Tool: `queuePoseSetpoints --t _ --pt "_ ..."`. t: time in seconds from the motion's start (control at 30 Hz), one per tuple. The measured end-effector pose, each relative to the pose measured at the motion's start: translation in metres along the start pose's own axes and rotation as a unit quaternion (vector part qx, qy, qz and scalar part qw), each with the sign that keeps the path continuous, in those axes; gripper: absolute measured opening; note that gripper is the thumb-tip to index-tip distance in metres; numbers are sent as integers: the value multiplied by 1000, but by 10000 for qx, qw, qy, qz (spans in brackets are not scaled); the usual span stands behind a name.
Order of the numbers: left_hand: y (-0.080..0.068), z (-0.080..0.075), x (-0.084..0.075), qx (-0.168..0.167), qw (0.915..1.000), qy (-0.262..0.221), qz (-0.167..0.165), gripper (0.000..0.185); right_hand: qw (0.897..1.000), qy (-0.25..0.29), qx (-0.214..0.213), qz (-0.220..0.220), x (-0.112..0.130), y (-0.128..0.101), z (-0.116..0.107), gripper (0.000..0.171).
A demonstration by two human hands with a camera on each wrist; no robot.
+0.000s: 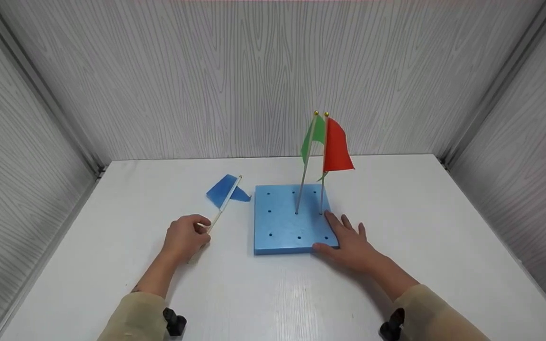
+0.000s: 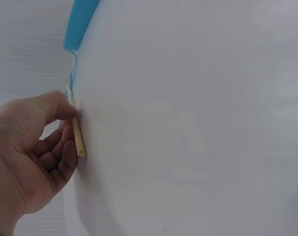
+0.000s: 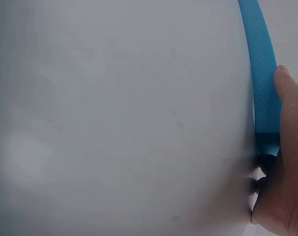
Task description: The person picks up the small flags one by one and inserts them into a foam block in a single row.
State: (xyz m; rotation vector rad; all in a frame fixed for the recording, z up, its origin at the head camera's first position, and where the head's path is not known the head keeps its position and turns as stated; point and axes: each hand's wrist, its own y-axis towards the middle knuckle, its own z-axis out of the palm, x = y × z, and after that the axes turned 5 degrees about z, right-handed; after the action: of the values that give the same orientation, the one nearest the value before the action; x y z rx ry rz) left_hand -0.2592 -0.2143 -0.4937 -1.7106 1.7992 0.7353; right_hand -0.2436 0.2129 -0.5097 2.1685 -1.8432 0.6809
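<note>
A small blue flag [image 1: 221,190] on a thin pale stick lies slanted over the table, left of a light-blue block [image 1: 282,222] with rows of holes. My left hand [image 1: 185,239] pinches the lower part of that stick between thumb and forefinger; the stick's end [image 2: 80,152] pokes out below the fingers in the left wrist view. Spread fingers of my right hand [image 1: 351,248] rest along the block's right edge and near corner. Upright in the block's holes stand a green flag [image 1: 307,142], leaning slightly, and a red flag [image 1: 337,147], both with gold tips.
The white table [image 1: 396,199] carries the block near its middle. Grey wood-grain panels [image 1: 254,76] rise at the back and on both sides. A black clip-like piece [image 1: 174,323] sits by the left sleeve, another [image 1: 391,324] by the right one.
</note>
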Motion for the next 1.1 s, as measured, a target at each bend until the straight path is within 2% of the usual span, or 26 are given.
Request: queuePoseSetpoints --t 0.37,0.57,0.77,1.1 --pt "-2 -1 2 -14 9980 -589 -222 42 10000 19 38 8 2 0 0 110" --pt "2 -1 4 -50 9963 -839 -163 47 10000 -15 -26 13 -1 1 3 109" --pt "2 -1 -3 -128 9935 -1114 -191 45 10000 -11 -25 33 -2 1 3 110" --pt "6 -3 -22 -155 9853 -1701 -46 34 10000 -35 -25 52 -1 1 3 111"
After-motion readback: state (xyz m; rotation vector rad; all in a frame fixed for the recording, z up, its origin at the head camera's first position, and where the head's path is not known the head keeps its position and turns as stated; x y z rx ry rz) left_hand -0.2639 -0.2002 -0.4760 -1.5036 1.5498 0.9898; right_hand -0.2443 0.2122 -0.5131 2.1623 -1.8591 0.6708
